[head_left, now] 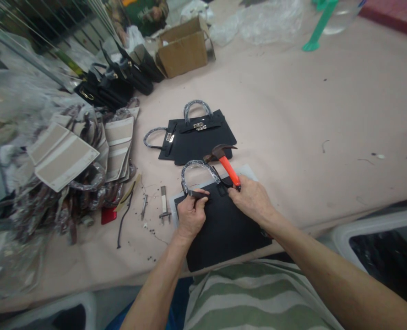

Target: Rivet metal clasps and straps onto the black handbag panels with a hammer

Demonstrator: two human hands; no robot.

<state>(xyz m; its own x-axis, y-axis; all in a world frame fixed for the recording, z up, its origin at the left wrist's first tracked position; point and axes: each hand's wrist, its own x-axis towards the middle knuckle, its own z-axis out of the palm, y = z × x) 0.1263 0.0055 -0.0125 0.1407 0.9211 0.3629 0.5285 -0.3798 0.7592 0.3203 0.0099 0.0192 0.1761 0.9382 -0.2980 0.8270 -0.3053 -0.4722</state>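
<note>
A black bag panel (230,229) lies flat before me, with a plastic-wrapped handle (198,164) arching from its far edge. My right hand (253,199) is closed round the orange grip of a claw hammer (229,170), its dark head raised over the panel's far side. Beneath the hammer a thin black strap (220,176) curls up near that hand's fingers. My left hand (191,216) rests on the panel's left part, fingers closed on a short dark piece (197,195); whether it is a strap end or a tool is unclear. A pale sheet (248,172) shows under the panel.
Two black handle-fitted panels (206,140) overlap beyond. At left are a heap of wrapped bag pieces (66,160), a forked punch (164,204) and a metal rod (144,206). Black bags (117,80), a cardboard box (182,48) and another person (141,16) are at the back.
</note>
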